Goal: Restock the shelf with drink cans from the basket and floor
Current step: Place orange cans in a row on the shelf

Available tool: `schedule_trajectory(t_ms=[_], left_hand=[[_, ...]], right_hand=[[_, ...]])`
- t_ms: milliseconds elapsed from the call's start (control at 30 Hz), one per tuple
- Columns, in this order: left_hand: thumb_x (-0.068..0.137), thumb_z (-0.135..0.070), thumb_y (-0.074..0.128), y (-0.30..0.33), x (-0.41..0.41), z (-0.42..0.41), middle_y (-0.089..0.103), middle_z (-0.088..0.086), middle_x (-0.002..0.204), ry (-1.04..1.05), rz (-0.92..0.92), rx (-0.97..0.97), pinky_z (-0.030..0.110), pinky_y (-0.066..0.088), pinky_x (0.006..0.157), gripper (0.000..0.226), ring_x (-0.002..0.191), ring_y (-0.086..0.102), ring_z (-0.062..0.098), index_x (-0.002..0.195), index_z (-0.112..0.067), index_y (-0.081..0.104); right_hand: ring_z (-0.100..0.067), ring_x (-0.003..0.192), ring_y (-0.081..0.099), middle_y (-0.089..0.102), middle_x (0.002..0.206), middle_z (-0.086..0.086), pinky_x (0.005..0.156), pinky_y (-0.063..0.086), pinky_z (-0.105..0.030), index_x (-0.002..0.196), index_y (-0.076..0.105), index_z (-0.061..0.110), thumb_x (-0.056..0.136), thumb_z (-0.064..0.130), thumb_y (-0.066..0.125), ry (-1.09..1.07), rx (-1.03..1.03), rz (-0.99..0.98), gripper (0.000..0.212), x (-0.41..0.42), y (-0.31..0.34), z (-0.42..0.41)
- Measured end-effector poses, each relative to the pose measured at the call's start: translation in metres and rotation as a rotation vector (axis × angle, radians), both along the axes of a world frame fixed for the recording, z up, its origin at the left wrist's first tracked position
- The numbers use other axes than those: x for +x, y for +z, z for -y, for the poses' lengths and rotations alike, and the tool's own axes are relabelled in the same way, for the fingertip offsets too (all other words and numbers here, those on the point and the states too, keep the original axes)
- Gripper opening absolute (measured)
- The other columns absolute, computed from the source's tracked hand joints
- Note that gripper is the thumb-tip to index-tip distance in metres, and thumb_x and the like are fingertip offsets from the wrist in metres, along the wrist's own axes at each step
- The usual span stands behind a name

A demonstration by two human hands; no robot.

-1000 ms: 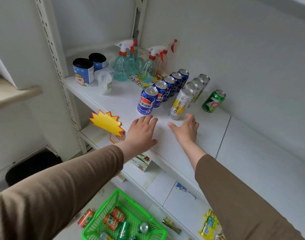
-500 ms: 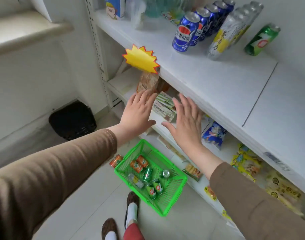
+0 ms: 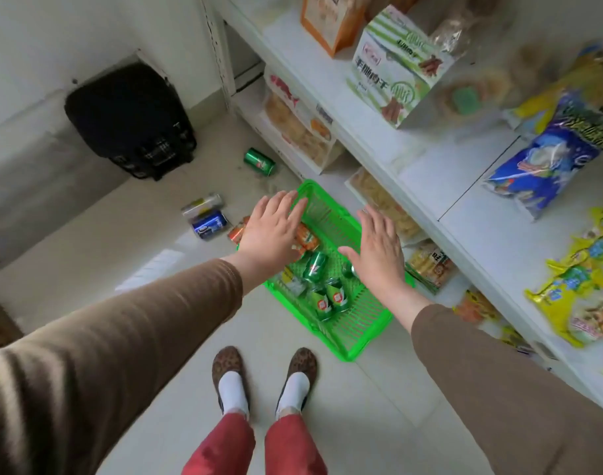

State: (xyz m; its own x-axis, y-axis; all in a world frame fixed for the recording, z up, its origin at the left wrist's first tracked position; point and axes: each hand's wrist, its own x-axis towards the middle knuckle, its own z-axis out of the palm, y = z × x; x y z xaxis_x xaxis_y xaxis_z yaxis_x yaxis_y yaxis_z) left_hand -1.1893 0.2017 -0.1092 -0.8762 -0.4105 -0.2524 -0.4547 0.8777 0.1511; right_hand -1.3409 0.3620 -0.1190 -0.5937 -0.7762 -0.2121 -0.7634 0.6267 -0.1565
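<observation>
Both hands are spread flat and empty above the green basket (image 3: 348, 341) on the floor, left hand (image 3: 272, 231) over its far corner, right hand (image 3: 378, 252) by the shelf-side rim. Looks like lining up a grab. Cans (image 3: 313, 267) lie inside; more loose cans (image 3: 209, 226) left of the basket, with bare floor around them.
</observation>
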Motion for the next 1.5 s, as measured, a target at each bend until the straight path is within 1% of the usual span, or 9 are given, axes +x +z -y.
schedule_trajectory(t_ms=[200,333,500,667,833,967,1200,1400,1500], left_hand=[[0.081,-0.055,0.068,-0.128,0.012,-0.020,0.012,0.012,0.162,0.012,0.169,0.063,0.044,0.011,0.120,0.105,0.149,0.012,0.029,0.156,-0.016,0.005],[0.082,-0.053,0.068,-0.197,0.013,-0.021,0.014,0.011,0.161,0.070,0.193,0.115,0.043,0.016,0.120,0.105,0.148,0.014,0.030,0.156,-0.016,0.004],[0.085,-0.052,0.065,-0.264,0.007,-0.018,0.015,0.012,0.160,0.077,0.223,0.154,0.042,0.019,0.120,0.102,0.147,0.016,0.030,0.156,-0.015,0.000],[0.086,-0.051,0.065,-0.307,0.000,-0.009,0.020,0.010,0.158,0.059,0.219,0.174,0.040,0.024,0.116,0.099,0.144,0.021,0.028,0.155,-0.014,0.006],[0.088,-0.041,0.064,-0.329,-0.005,0.005,0.027,0.009,0.153,0.109,0.208,0.206,0.041,0.033,0.110,0.090,0.139,0.028,0.028,0.155,-0.015,0.009],[0.087,-0.039,0.065,-0.341,-0.005,0.011,0.030,0.009,0.151,0.126,0.210,0.211,0.046,0.039,0.108,0.089,0.137,0.032,0.028,0.154,-0.016,0.011],[0.087,-0.034,0.066,-0.328,-0.001,0.010,0.035,0.008,0.147,0.133,0.225,0.205,0.047,0.040,0.107,0.088,0.133,0.036,0.028,0.153,-0.014,0.012],[0.085,-0.035,0.068,-0.234,0.000,-0.009,0.030,0.008,0.152,0.156,0.215,0.232,0.040,0.033,0.111,0.095,0.138,0.031,0.027,0.155,-0.012,0.007],[0.082,-0.038,0.072,-0.155,-0.004,-0.013,0.032,0.007,0.150,0.154,0.145,0.238,0.039,0.034,0.110,0.100,0.137,0.033,0.027,0.155,-0.013,0.009]], right_hand=[[-0.030,0.141,0.033,0.039,0.154,-0.011,0.118,0.030,-0.039,0.150,0.034,0.007,0.089,0.039,0.071,-0.038,0.082,0.196,0.079,0.005,-0.139,-0.014],[-0.029,0.139,0.035,0.043,0.150,-0.009,0.116,0.031,-0.039,0.150,0.035,0.009,0.090,0.035,0.072,-0.067,0.069,0.323,0.075,0.018,-0.222,0.003],[-0.029,0.139,0.037,0.043,0.149,-0.009,0.115,0.033,-0.040,0.147,0.037,0.012,0.092,0.025,0.070,-0.087,0.069,0.384,0.065,0.033,-0.312,0.034],[-0.031,0.141,0.034,0.042,0.149,-0.012,0.115,0.032,-0.040,0.147,0.041,0.009,0.096,0.001,0.056,-0.115,0.090,0.394,0.054,0.040,-0.380,0.059],[-0.033,0.130,0.039,0.051,0.137,-0.015,0.107,0.036,-0.039,0.128,0.052,0.007,0.094,0.019,0.066,-0.215,0.102,0.268,0.039,0.046,-0.418,0.078],[-0.031,0.124,0.046,0.053,0.131,-0.014,0.103,0.039,-0.037,0.126,0.054,0.008,0.085,0.039,0.075,-0.258,0.183,0.205,0.055,0.058,-0.427,0.089],[-0.033,0.124,0.051,0.061,0.131,-0.012,0.097,0.048,-0.042,0.130,0.046,0.010,0.078,0.038,0.083,-0.468,0.138,0.449,0.070,0.052,-0.408,0.085],[-0.028,0.114,0.056,0.062,0.124,-0.004,0.088,0.050,-0.037,0.132,0.047,0.018,0.072,0.035,0.086,-0.517,-0.020,0.453,0.074,0.045,-0.284,0.040],[-0.028,0.125,0.051,0.058,0.133,-0.004,0.098,0.045,-0.038,0.139,0.044,0.017,0.069,0.033,0.089,-0.493,-0.073,0.439,0.084,0.040,-0.196,0.025]])
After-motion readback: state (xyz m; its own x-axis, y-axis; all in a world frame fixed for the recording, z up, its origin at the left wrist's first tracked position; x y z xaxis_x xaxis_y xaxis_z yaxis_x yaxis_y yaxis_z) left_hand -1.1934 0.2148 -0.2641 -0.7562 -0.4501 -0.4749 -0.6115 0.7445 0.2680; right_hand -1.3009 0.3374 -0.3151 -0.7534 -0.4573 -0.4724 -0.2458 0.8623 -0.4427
